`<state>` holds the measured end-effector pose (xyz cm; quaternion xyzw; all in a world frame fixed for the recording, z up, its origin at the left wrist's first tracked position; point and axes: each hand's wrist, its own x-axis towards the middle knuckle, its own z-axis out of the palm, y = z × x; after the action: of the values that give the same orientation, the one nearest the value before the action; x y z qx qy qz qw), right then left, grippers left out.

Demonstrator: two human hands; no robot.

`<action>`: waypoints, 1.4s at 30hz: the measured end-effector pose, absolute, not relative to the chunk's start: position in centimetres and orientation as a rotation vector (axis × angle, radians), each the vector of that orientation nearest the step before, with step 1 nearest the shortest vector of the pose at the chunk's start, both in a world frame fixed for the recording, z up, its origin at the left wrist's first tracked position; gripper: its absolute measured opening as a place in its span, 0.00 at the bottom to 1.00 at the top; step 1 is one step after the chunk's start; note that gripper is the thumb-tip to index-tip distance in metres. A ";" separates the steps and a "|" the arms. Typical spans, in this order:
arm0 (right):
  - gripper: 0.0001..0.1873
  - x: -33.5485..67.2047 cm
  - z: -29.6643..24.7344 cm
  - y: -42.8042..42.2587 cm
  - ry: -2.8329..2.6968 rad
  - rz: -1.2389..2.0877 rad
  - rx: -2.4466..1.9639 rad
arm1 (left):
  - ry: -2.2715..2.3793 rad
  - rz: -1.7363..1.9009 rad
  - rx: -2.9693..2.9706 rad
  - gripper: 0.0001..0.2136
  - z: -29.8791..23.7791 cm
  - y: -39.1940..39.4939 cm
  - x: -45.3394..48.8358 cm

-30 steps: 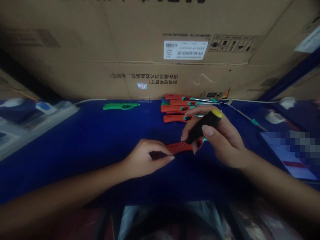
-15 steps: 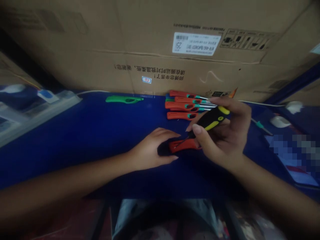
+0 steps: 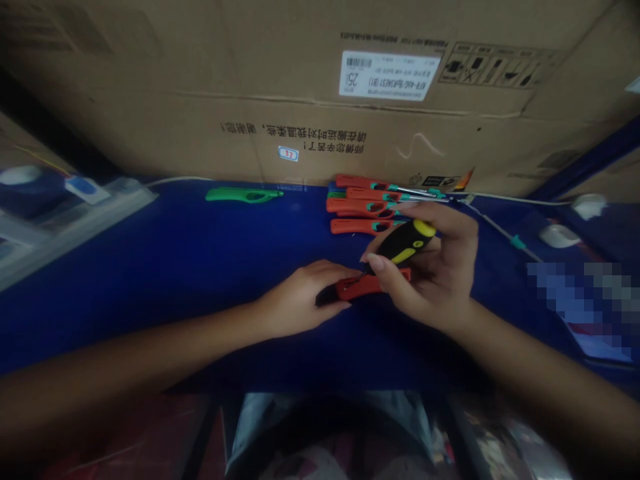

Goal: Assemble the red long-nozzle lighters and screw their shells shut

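My right hand [image 3: 435,273] is wrapped round a black screwdriver with yellow trim [image 3: 407,243], its tip pointing down-left onto a red tool handle [image 3: 367,285] lying on the blue table [image 3: 175,260]. My left hand [image 3: 305,300] pinches the near-left end of that red handle and holds it against the table. Both hands meet just in front of me at the table's middle.
Several red handles with teal parts [image 3: 370,205] lie stacked behind my hands. A green handle [image 3: 243,195] lies alone at the back left. A big cardboard box [image 3: 320,87] walls the far side. Clear trays [image 3: 70,213] sit left; white objects [image 3: 555,235] and a cable right.
My right hand tilted the screwdriver and shifted slightly, its tip still at the red handle. My left hand loosened from a tight pinch, then gripped the handle's end again.
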<state>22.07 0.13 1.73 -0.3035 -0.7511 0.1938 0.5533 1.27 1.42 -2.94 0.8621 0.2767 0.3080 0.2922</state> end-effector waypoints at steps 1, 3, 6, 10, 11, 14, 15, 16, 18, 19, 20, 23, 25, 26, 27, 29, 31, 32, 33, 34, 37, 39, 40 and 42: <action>0.29 22.1 1.7 0.1 -1.785 0.464 -0.717 | 0.737 0.820 2.296 0.20 -2.9 1.4 1.3; 0.31 22.1 1.7 0.1 -1.812 0.477 -0.698 | 0.739 0.814 2.287 0.20 -2.8 1.4 1.3; 0.33 22.1 1.3 0.3 -1.839 0.494 -0.650 | 0.754 0.813 2.275 0.19 -2.7 1.4 1.3; 0.35 22.0 0.8 0.7 -1.866 0.511 -0.625 | 0.775 0.829 2.271 0.17 -2.8 1.4 1.4; 0.35 22.0 0.9 0.7 -1.882 0.522 -0.624 | 0.773 0.836 2.269 0.17 -2.8 1.4 1.4; 0.35 22.2 1.7 0.7 -1.969 0.623 -0.632 | 0.773 0.856 2.247 0.16 -3.0 1.4 1.6; 0.36 22.3 2.1 0.7 -2.008 0.676 -0.629 | 0.783 0.857 2.230 0.16 -2.9 1.4 1.7; 0.36 22.5 2.5 0.7 -2.044 0.733 -0.625 | 0.800 0.856 2.212 0.16 -2.9 1.4 1.8; 0.36 22.9 3.1 0.9 -2.094 0.789 -0.609 | 0.847 0.848 2.176 0.16 -2.7 1.3 2.1; 0.35 23.1 3.2 1.0 -2.103 0.768 -0.617 | 0.868 0.838 2.167 0.15 -2.6 1.3 2.3; 0.35 23.4 3.2 1.2 -2.097 0.714 -0.643 | 0.882 0.828 2.168 0.15 -2.5 1.3 2.5; 0.33 24.0 3.0 1.9 -2.041 0.468 -0.771 | 0.879 0.783 2.220 0.13 -2.2 1.2 3.2; 0.31 24.3 3.0 2.1 -2.035 0.389 -0.814 | 0.858 0.773 2.264 0.13 -2.1 1.3 3.4; 0.30 24.3 3.1 2.2 -2.048 0.407 -0.817 | 0.843 0.775 2.283 0.14 -2.2 1.3 3.5; 0.29 24.3 3.2 2.2 -2.063 0.463 -0.804 | 0.823 0.783 2.299 0.14 -2.2 1.4 3.5; 0.26 24.3 3.5 2.2 -2.067 0.624 -0.765 | 0.770 0.790 2.322 0.15 -2.5 1.5 3.4; 0.25 24.2 3.7 2.2 -2.042 0.664 -0.733 | 0.732 0.782 2.339 0.15 -2.8 1.5 3.1; 0.24 24.2 3.7 2.2 -2.030 0.597 -0.727 | 0.726 0.782 2.348 0.15 -2.9 1.5 3.0; 0.24 24.3 3.7 2.2 -2.019 0.487 -0.722 | 0.723 0.784 2.358 0.15 -3.0 1.5 3.0; 0.24 24.2 3.7 2.2 -2.017 0.363 -0.701 | 0.723 0.791 2.369 0.15 -3.0 1.4 2.9; 0.21 24.1 3.7 1.9 -2.038 0.204 -0.601 | 0.720 0.799 2.392 0.14 -3.0 1.3 2.8; 0.20 23.9 3.8 1.6 -2.066 0.358 -0.607 | 0.722 0.784 2.387 0.13 -2.9 1.3 2.8; 0.21 23.8 3.8 1.5 -2.071 0.441 -0.629 | 0.726 0.775 2.382 0.14 -2.8 1.3 2.8; 0.21 23.7 3.9 1.4 -2.063 0.425 -0.645 | 0.728 0.768 2.376 0.14 -2.9 1.3 2.8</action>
<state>23.66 1.36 3.85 -0.2611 -0.8353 0.1722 0.4523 2.85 1.29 -2.86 0.8804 0.2696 0.2845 0.2669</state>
